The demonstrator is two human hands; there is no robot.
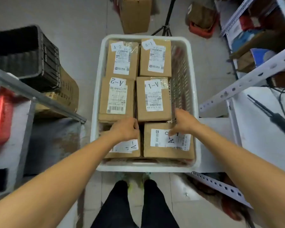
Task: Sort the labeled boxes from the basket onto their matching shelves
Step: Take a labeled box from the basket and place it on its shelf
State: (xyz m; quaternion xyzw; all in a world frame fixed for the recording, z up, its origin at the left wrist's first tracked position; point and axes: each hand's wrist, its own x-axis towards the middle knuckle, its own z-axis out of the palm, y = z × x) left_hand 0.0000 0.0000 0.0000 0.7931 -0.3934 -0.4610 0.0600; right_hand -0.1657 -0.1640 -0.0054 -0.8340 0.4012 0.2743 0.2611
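A white plastic basket [94, 102] on the floor holds several taped cardboard boxes in two columns. At the far end lie an A-2 box [122, 61] and an A-1 box [155, 58]. In the middle row are an A-2 box [116, 99] and an A-1 box [152, 99]. Nearest me are a box with its label partly covered [127, 149] and an A-2 box [168, 143]. My left hand [125, 129] curls its fingers at the near-left corner of the middle A-1 box. My right hand [183, 122] reaches down at that box's near-right corner, its fingertips hidden.
A black crate [31, 55] sits on a cardboard carton [67, 96] at the left, behind a grey shelf rail [31, 94]. White perforated shelf posts [245, 84] stand at the right. A tripod [166, 22] and another carton [135, 14] lie beyond the basket. My legs [135, 203] stand at its near edge.
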